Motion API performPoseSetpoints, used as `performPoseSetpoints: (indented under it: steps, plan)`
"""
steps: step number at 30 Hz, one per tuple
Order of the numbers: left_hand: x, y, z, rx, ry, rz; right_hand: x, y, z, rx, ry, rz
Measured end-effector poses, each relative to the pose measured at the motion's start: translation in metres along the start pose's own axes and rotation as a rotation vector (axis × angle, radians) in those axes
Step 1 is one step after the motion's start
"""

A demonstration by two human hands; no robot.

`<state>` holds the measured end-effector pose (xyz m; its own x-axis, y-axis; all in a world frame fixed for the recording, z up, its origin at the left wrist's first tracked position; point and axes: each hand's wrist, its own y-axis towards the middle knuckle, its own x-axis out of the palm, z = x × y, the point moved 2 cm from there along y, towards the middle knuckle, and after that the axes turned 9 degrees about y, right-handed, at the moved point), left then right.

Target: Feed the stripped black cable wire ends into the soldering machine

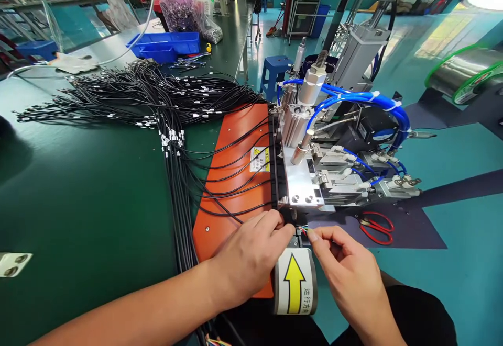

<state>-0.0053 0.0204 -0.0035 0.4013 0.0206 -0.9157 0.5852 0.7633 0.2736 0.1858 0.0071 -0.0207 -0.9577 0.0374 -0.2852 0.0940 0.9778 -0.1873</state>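
Note:
My left hand (pixel 253 249) is closed at the front edge of the machine (pixel 301 178), its fingers curled around what looks like the end of a black cable. Thin coloured wires (pixel 304 229) fan out just past my left fingertips. Thumb and forefinger of my right hand (pixel 349 270) pinch the tips of these wires. Below both hands sits a rounded guide with a yellow arrow label (pixel 294 283). Several black cables (pixel 236 178) run across the orange plate (pixel 236 126) into the machine's edge. The gripped part of the cable is hidden by my left fingers.
A large bundle of black cables (pixel 129 92) lies on the green table (pixel 98 194). Red-handled scissors (pixel 377 227) rest on a dark panel at the right. Behind are blue bins (pixel 167 45), a blue stool (pixel 275 71) and a solder-like wire spool (pixel 463 76). A person (pixel 112 0) is far left.

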Motion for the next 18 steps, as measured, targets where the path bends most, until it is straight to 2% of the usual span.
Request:
performPoseSetpoints:
  steps: [7,18]
  plan:
    - [0.0003,-0.0004,-0.0003,0.000,-0.011,-0.009,0.0046,0.0027,-0.0064,-0.216,-0.165,0.013]
    - [0.0000,-0.0006,-0.0001,-0.004,-0.023,0.011,0.0052,0.0068,-0.0079,-0.268,-0.182,0.004]
